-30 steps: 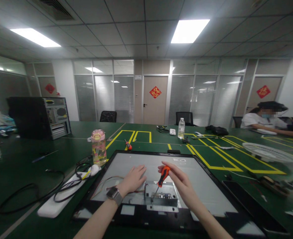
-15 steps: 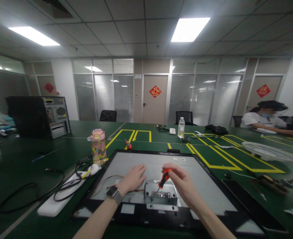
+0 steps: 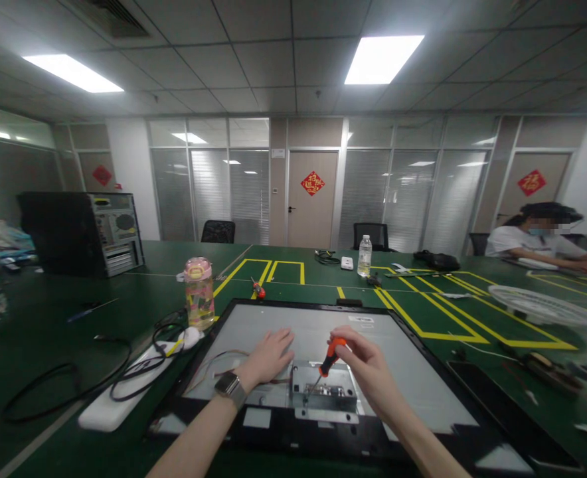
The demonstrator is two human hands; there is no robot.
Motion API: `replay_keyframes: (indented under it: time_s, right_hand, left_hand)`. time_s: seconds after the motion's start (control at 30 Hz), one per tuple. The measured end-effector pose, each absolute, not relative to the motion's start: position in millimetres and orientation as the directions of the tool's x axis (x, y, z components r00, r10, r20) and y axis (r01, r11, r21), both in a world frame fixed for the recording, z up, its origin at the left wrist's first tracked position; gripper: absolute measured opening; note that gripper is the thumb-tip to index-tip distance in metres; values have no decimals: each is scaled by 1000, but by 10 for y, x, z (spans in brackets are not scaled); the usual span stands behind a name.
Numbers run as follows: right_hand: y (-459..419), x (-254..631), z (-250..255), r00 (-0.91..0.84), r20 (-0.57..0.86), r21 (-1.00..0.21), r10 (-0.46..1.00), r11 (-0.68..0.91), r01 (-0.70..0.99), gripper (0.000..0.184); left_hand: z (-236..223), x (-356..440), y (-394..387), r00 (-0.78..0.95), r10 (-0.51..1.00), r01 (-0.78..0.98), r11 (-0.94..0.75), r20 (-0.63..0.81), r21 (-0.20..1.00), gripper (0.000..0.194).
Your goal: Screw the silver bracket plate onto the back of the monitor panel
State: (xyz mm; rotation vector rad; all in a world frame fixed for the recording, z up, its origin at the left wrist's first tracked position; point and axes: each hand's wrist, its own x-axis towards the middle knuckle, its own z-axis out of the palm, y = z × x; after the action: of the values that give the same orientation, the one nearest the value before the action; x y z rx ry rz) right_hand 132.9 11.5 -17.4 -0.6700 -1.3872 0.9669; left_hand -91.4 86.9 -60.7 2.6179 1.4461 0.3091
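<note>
A flat display panel (image 3: 413, 372) with a black frame lies on the green table, its grey metal back facing up. My left hand (image 3: 269, 355) rests flat on that back, fingers stretched out, left of a metal bracket (image 3: 323, 400). In my right hand (image 3: 360, 355) is a screwdriver (image 3: 329, 360) with an orange and black handle, gripped near its top end. Its shaft slants down to the left, and the tip reaches into the bracket; whether it sits on a screw is too small to tell. Thin wires (image 3: 218, 356) run across the panel beside my left wrist.
Left of the panel are a white power strip (image 3: 109, 405) with black cables, a pink bottle (image 3: 198, 295) and a computer case (image 3: 79, 232). Beyond it lie another screwdriver (image 3: 258, 289) and a water bottle (image 3: 364, 255). A person (image 3: 532, 236) sits at the far right.
My right hand and the screwdriver have shifted very slightly, with the tip still in the bracket. My left hand stays flat on the panel. The whole view has moved a little.
</note>
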Motion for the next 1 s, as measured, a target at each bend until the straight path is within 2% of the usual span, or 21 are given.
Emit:
replay_keyframes:
  time_s: [0.3,0.57,0.73,1.0]
  right_hand:
    - [110,1337,-151,-149,441,-893,885,416,-169,41]
    - [100,1353,-138,-65,532,-846,844,528,-76,26]
    - [114,1372,-168,-134,503,-864,854,501,-55,35]
    - [96,1347,-130,-68,546,-837,835,548,-2,33]
  left_hand:
    - [-608,-913,868,513,850,825,-526,116,205,48]
    - [-595,-915,855,513,851,825,-524,111,212,48]
    - [-620,-920,880,516,849,820,-528,116,221,49]
    - [-615,-907,874,512,850,820,-526,124,224,48]
